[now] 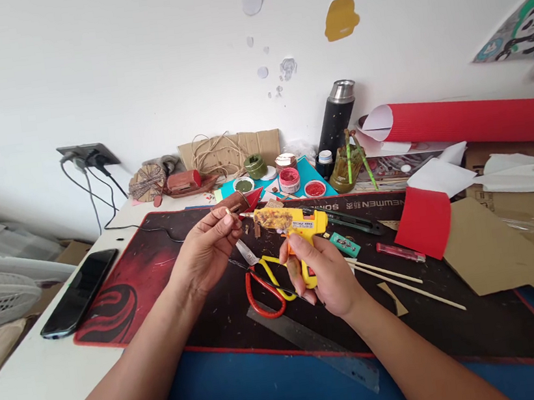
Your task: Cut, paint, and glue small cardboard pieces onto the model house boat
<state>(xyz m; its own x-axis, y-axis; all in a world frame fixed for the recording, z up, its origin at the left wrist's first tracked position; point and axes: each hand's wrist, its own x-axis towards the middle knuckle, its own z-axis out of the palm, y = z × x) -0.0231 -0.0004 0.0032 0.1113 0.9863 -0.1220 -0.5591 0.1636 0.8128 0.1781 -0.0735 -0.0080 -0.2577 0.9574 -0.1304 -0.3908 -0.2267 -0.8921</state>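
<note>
A yellow hot glue gun [313, 222], stained brown along its barrel, is gripped by my right hand [323, 271] around its handle. Its nozzle points left and meets the fingertips of my left hand [208, 244]. Those fingers are pinched on a small pale piece [228, 211], too small to name. Just behind the nozzle lies a brown and red pointed piece [253, 197]. Below the hands are scissors [266, 298] with red and yellow handles, on the black and red mat [158, 267].
A phone [80, 293] lies at the left. Paint pots [289, 180], a dark thermos [335, 115] and a red paper roll [464, 125] stand or lie behind. Thin sticks [405, 280], cardboard [479, 244] and a clear ruler [315, 344] are on the right and front.
</note>
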